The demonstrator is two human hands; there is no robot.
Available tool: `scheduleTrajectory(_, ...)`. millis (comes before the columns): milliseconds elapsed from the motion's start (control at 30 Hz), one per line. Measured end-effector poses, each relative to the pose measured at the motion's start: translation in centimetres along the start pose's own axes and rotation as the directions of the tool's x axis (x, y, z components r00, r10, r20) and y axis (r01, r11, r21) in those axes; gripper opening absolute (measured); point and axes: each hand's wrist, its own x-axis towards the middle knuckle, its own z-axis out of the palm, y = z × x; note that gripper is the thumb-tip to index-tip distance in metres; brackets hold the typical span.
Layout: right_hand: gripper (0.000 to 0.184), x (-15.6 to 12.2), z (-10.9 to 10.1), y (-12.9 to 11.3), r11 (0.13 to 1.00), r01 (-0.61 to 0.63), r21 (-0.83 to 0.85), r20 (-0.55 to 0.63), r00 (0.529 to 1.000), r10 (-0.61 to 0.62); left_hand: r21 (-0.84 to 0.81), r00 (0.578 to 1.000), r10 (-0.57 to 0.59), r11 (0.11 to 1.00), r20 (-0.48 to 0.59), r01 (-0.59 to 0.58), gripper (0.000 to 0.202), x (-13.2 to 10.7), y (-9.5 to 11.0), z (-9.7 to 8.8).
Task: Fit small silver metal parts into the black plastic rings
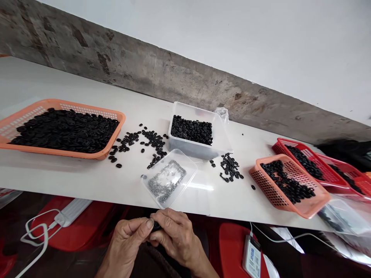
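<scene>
My left hand (127, 239) and right hand (176, 235) are pressed together below the near edge of the white table (72, 177), pinching one small black plastic ring (156, 226) between my fingertips, with the clear flat tray of tiny grey metal bits (168, 179) just beyond them, a little nearer my right hand.

Both my hands show at the bottom centre of the frame, bare, with no gloves, rings or watch. My left hand (129, 241) and my right hand (176, 237) have short nails and creased knuckles. No sleeve reaches my wrists at the lower edge.
</scene>
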Motion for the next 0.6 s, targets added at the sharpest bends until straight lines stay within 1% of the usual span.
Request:
scheduleTrajectory(100,0.04,-0.2,0.4,0.5,0.997,0.021,0.073,-0.063,0.998,-0.016,-0.026,0.999,-0.005,1.0,-0.039,0.004,0.032,0.1,0.0,-0.1)
scheduleTrajectory(200,0.052,-0.4,0.7,0.6,0.993,-0.017,0.116,-0.088,0.996,0.028,-0.023,0.998,-0.009,1.0,-0.065,0.007,0.03,0.1,0.1,-0.1)
scheduleTrajectory(333,0.051,-0.6,0.5,0.7,0.985,-0.098,0.143,-0.058,0.993,0.107,0.02,0.996,0.041,0.999,-0.081,-0.04,0.027,0.4,0.3,0.0)
scheduleTrajectory(367,0.049,-0.7,0.4,0.8,0.982,-0.118,0.15,-0.053,0.99,0.127,0.053,0.993,0.065,0.997,-0.1,-0.06,0.027,0.7,0.6,-0.3)
scheduleTrajectory(400,0.045,-0.9,0.3,1.0,0.979,-0.141,0.148,-0.06,0.987,0.151,0.125,0.984,0.112,0.988,-0.136,-0.095,0.028,1.2,0.9,-0.8)
scheduleTrajectory(433,0.041,-1.0,0.2,1.3,0.979,-0.153,0.136,-0.077,0.983,0.165,0.226,0.966,0.18,0.965,-0.184,-0.136,0.029,1.9,1.5,-1.6)
scheduleTrajectory(467,0.037,-1.1,0.1,1.5,0.978,-0.167,0.129,-0.095,0.979,0.179,0.354,0.935,0.267,0.919,-0.232,-0.175,0.031,2.8,2.3,-2.7)
scheduleTrajectory(500,0.032,-1.2,0.0,1.8,0.976,-0.179,0.122,-0.109,0.975,0.192,0.539,0.867,0.411,0.815,-0.282,-0.212,0.033,3.9,3.4,-4.1)
scheduleTrajectory(533,0.027,-1.3,-0.1,2.1,0.973,-0.198,0.117,-0.112,0.971,0.211,0.613,0.808,0.493,0.759,-0.323,-0.219,0.033,5.1,4.8,-5.7)
scheduleTrajectory(600,0.019,-1.6,-0.2,2.4,0.963,-0.245,0.108,-0.093,0.962,0.256,0.714,0.702,0.605,0.672,-0.376,-0.198,0.032,7.8,8.1,-9.0)
